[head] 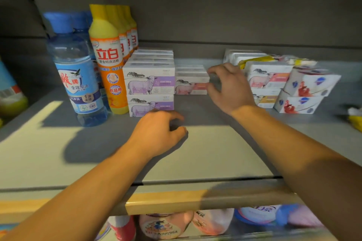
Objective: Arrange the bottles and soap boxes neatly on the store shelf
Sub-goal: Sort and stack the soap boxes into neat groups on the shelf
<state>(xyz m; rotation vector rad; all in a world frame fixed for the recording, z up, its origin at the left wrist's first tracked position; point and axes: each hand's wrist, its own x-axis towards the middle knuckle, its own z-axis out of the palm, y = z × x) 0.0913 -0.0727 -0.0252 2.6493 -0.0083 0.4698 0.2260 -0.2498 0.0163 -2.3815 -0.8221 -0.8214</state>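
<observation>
Now squaring the pink boxes [191, 82] on the shelf [215, 152], beside the purple stack [150, 86].
Right hand [232, 88] spread wide, fingertips at the box end: push flush. Left hand [158, 135] loosely curled, empty.

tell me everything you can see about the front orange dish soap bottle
The front orange dish soap bottle stands upright on the grey shelf, heading a row of like bottles running back. It looks plastic: yellow cap and shoulder, orange label with large red characters on white, yellow base. The blue-capped clear bottle stands close on its left; the stacked purple sheep soap boxes sit against its right. Neither hand touches it.
</observation>
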